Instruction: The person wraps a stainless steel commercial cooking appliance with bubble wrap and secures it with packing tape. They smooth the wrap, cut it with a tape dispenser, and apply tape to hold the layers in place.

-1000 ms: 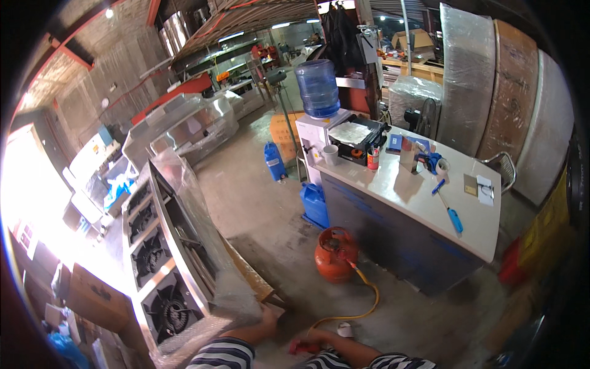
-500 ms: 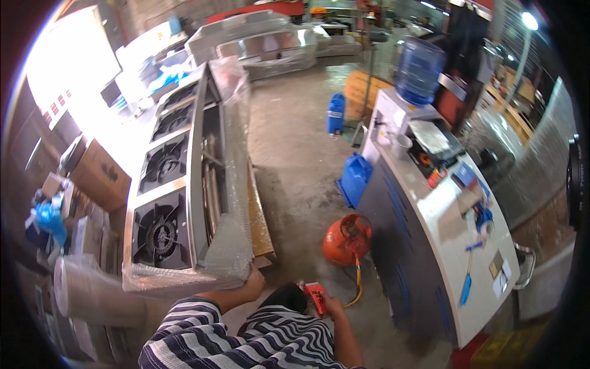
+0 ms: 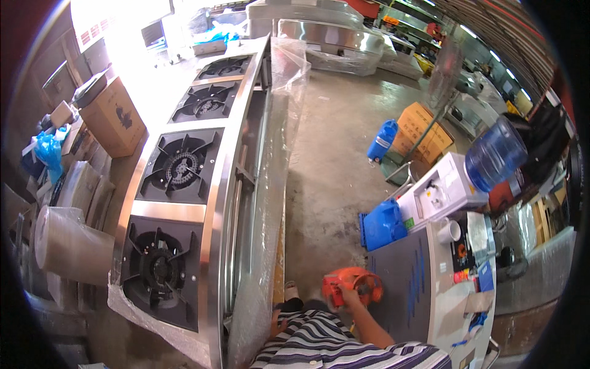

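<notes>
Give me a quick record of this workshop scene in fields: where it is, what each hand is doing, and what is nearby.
Place: a workshop with a concrete floor
Left hand: low beside the plastic wrap on the front of the long steel gas stove
Right hand: fingers closed on a small red object
Just beyond the right hand: an orange gas cylinder on the floor
To the right: a counter, a water dispenser with a blue bottle
To the left: a cardboard box, a roll of wrap
</notes>
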Demonstrator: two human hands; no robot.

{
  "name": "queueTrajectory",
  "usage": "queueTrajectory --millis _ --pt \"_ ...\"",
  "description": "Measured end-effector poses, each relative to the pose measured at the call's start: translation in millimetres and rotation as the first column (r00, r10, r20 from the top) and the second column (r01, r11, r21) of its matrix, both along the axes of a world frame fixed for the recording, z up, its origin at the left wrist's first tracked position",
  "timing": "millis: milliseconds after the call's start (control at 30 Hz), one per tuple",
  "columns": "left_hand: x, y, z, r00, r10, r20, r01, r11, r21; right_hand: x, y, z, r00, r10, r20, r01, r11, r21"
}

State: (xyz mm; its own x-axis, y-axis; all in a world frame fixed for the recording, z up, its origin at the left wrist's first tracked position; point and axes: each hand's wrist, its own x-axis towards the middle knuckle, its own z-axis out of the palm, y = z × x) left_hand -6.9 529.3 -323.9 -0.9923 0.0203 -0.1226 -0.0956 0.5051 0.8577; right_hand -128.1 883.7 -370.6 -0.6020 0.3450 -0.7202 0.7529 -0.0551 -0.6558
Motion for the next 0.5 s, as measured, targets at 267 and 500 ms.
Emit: queueTrajectory --millis 267,500 --pt "-34.4 7.8 18.0 0.669 0.266 0.695 -0.414 0.909 0.051 -211.4 14.9 97.4 0.977 0.188 -0.100 -0.142 0.925 0.353" --pt "-163.8 56.8 18.8 0.547 0.356 0.758 -0.514 0.857 -0.032 -393.5 52.2 81.6 0.969 0.226 -0.098 -0.156 0.871 0.466"
